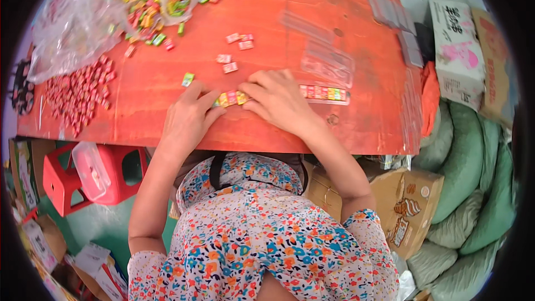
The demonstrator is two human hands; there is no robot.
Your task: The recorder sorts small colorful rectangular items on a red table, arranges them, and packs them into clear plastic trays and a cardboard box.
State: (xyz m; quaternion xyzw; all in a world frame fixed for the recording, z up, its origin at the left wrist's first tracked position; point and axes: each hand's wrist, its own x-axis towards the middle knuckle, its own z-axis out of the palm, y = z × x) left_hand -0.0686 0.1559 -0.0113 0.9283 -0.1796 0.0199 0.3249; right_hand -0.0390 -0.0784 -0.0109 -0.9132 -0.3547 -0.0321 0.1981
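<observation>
Step in hand: from where I stand, both hands look busy lining up small wrapped candies into a row on the worn orange-red wooden tabletop (167,86), my guess being that the row goes into a clear sleeve.
Doing it well: I would keep the short row of yellow, pink and green wrapped candies (229,98) butted end to end, flat on the wood, and press lightly so none flips or slides out of line.
Where the row is: between the two hands, near the front edge of the tabletop, touching the fingertips of both.
Left hand (186,120): palm down, fingers spread a little and pointing toward 1 o'clock, tips resting at the row's left end; it grips nothing that I can see.
Right hand (277,99): palm down, fingers curled and pointing toward 9 o'clock, covering the row's right end; whether it pinches a candy underneath I cannot tell.
At 3 o'clock of the right hand: a filled clear plastic strip of coloured candies (326,93), just beside the knuckles.
At 12 o'clock: a few loose pink wrapped candies (229,67).
At 9 o'clock, well apart: a heap of red wrapped candies (78,95).
At 11 o'clock, far: a crumpled clear plastic bag spilling mixed candies (72,22).
</observation>
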